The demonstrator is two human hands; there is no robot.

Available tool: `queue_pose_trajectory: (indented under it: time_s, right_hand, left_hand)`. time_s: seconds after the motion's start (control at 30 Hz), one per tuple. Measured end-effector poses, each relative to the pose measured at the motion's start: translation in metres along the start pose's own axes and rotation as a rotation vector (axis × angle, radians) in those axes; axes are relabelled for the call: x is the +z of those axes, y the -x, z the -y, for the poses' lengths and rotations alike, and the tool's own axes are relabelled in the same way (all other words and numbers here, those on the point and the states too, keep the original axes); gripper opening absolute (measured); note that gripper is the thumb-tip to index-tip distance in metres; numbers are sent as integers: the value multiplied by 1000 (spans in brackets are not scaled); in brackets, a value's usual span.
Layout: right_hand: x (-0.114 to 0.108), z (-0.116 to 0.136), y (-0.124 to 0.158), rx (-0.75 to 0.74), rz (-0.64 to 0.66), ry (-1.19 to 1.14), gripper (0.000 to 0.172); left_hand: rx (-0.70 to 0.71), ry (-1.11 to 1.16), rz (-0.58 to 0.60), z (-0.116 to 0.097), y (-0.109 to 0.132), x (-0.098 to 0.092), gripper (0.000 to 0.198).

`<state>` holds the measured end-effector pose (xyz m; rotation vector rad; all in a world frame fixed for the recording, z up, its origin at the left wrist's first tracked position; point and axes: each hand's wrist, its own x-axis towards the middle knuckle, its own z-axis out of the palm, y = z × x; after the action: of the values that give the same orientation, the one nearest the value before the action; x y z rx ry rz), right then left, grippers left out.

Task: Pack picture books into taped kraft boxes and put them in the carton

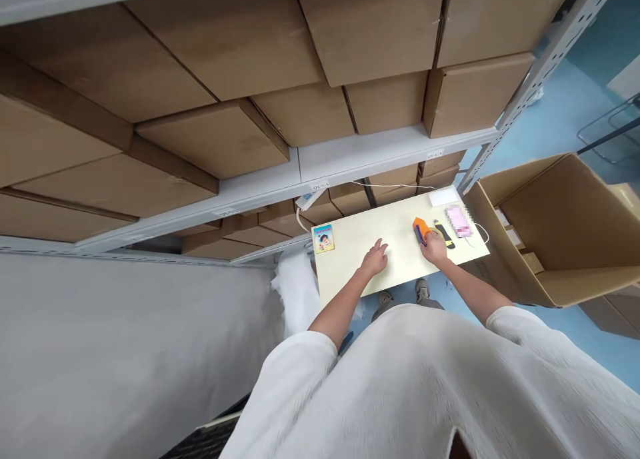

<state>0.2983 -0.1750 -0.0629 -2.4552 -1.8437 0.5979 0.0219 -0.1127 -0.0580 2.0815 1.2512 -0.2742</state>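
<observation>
My left hand [375,257] lies flat on the pale yellow table [360,272], fingers spread, holding nothing. My right hand [434,248] rests on the table with its fingers curled around the near end of an orange tool [421,229]. Just right of that hand lies a black and yellow utility knife [444,234]. A pink phone [459,220] with a white cable sits further right. A small colourful card [323,238] lies at the table's far left corner. A white pad [443,197] sits at the far right corner.
Metal shelving [350,156] packed with cardboard boxes rises behind the table. A large open cardboard box [555,232] stands to the right on the blue floor. White packing material [295,289] lies left of the table, beside a grey surface.
</observation>
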Motion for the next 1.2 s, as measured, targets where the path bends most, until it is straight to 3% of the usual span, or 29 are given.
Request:
queue_pose_trajectory:
  time_s: [0.23, 0.67, 0.87, 1.0, 1.2]
  right_hand:
    - [22, -21, 0, 9, 38, 7, 27]
    - [37, -25, -4, 53, 53, 17, 27]
    - [39, -26, -1, 6, -112, -1, 32]
    - [30, -4, -11, -109, -152, 10, 33]
    - [18, 65, -43, -428, -132, -4, 33]
  left_hand:
    - [-48, -18, 30, 2, 8, 11, 60]
    - [-57, 14, 11, 17, 19, 14, 60]
    - [-41, 42, -24, 28, 23, 13, 59]
    - [-52, 61, -92, 38, 29, 11, 59]
    - [-200, 148, -262, 59, 57, 9, 59]
